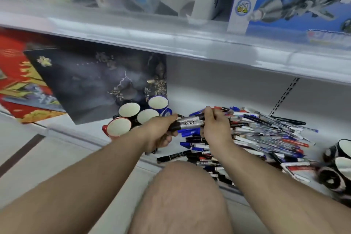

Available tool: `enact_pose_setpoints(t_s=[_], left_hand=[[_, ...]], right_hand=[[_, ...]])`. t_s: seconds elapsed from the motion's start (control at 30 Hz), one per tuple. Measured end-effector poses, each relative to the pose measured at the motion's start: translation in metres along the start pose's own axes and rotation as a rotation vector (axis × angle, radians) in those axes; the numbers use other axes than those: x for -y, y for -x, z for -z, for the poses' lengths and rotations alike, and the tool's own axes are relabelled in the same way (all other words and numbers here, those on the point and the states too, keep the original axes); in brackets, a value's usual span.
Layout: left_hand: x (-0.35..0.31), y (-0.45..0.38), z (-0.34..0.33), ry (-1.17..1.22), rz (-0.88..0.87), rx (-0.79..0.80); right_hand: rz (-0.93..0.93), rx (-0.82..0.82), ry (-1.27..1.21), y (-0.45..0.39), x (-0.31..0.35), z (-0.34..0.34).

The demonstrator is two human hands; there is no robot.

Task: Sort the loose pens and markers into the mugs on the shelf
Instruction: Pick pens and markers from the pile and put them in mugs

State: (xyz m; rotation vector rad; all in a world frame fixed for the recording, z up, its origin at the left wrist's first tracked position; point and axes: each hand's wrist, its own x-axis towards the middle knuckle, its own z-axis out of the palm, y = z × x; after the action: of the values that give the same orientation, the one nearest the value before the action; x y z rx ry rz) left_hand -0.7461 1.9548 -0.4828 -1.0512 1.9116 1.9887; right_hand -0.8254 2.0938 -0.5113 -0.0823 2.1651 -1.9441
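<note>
We see both hands over the bottom shelf. The left hand has its grip clamped on the dark end of a black-and-silver marker, and the right hand pinches the other end, fingers curled round it. The marker lies level between them, above the pile of pens spread across the shelf. To the left stand four mugs, close together, mouths up. More mugs lie at the right edge, blurred. A knee shows below.
</note>
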Motion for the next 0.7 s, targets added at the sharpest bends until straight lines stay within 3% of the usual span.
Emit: enact_pose_setpoints(t_s=[0.1, 0.2, 0.33, 0.47, 0.7], left_hand=[[0.016, -0.002, 0.023, 0.082, -0.072, -0.090], [0.025, -0.009, 0.057, 0.072, -0.208, -0.303], [0.040, -0.020, 0.110, -0.243, -0.298, -0.596], [0.058, -0.034, 0.130, -0.558, -0.296, -0.630], [0.074, -0.073, 0.120, -0.741, -0.286, -0.547]], right_hand=[[-0.063, 0.137, 0.041, 0.000, 0.001, -0.023], [-0.177, 0.202, 0.119, -0.007, -0.007, -0.032], [-0.335, 0.115, 0.128, -0.022, -0.033, -0.022], [-0.413, 0.067, 0.114, -0.033, -0.056, -0.009], [-0.454, 0.083, 0.177, -0.039, -0.080, 0.005]])
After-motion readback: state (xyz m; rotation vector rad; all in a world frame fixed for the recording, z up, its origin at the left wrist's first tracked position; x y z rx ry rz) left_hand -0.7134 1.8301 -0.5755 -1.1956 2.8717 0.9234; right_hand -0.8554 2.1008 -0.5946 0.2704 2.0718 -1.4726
